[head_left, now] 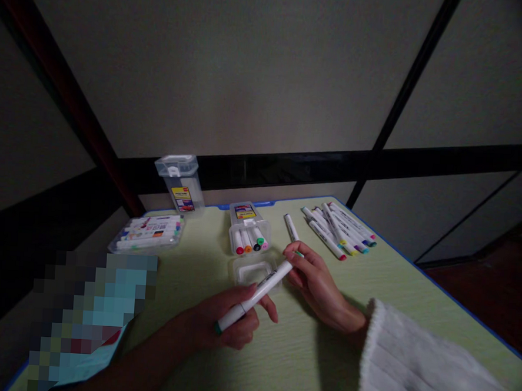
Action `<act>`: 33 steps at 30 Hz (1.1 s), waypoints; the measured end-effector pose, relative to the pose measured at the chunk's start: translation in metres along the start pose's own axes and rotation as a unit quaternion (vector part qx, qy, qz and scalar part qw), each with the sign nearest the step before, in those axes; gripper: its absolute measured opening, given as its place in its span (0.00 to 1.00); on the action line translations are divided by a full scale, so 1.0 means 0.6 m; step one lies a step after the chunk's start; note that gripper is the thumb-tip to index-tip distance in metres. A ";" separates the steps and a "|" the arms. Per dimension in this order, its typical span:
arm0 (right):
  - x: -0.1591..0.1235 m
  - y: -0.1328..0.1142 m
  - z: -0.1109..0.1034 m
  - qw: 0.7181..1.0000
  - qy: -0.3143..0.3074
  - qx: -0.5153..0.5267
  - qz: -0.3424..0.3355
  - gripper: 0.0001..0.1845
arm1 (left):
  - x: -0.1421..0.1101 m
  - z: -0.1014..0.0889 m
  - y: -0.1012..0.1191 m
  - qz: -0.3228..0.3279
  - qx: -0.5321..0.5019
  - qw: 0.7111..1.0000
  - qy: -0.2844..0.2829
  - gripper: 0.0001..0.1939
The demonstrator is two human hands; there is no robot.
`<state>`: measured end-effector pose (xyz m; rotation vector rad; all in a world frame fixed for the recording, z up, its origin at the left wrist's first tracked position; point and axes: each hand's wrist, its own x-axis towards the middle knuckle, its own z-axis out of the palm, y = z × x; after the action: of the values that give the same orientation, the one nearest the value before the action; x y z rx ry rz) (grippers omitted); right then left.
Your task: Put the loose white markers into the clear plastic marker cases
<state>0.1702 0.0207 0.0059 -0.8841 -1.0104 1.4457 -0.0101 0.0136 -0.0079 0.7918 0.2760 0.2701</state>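
A white marker (pixel 262 289) with a green end slants across the middle of the view, held between both hands. My left hand (pixel 236 318) grips its lower part, thumb on top and index finger stretched out beneath. The fingers of my right hand (pixel 313 281) pinch its upper end. Just behind the hands, an open clear plastic case (pixel 249 221) lies on its side, several markers (pixel 249 242) inside with their coloured ends facing me. Its lid (pixel 254 272) rests on the table, partly behind the held marker. Beyond my right hand lies a single loose marker (pixel 291 227).
Several white markers (pixel 341 230) lie in a loose pile at the back right. A closed clear case (pixel 182 185) stands upright at the back left, near a flat pack of pens (pixel 148 233). A blurred light-blue item (pixel 98 321) lies left on the pale green table (pixel 286 368).
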 end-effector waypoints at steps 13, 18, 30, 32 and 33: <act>-0.004 -0.002 0.002 0.998 -0.035 0.049 -0.002 0.12 | 0.001 0.000 0.002 -0.002 0.003 1.000 -0.005 0.21; 0.002 0.002 -0.004 1.000 0.011 -0.019 0.003 0.21 | 0.000 0.006 0.003 -0.021 0.015 1.000 0.019 0.22; 0.000 0.000 0.000 0.999 0.026 -0.023 0.006 0.16 | 0.000 0.004 0.004 -0.014 0.006 1.000 0.009 0.21; -0.001 -0.002 0.000 0.999 0.027 -0.025 -0.003 0.16 | 0.000 0.003 0.003 -0.012 0.006 1.000 0.014 0.21; -0.002 -0.003 0.000 0.999 0.025 -0.024 -0.006 0.16 | -0.001 0.003 0.003 -0.012 0.007 1.000 0.016 0.20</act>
<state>0.1708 0.0197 0.0074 -0.9432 -1.0143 1.3870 -0.0100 0.0134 -0.0055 0.7974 0.3167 0.2591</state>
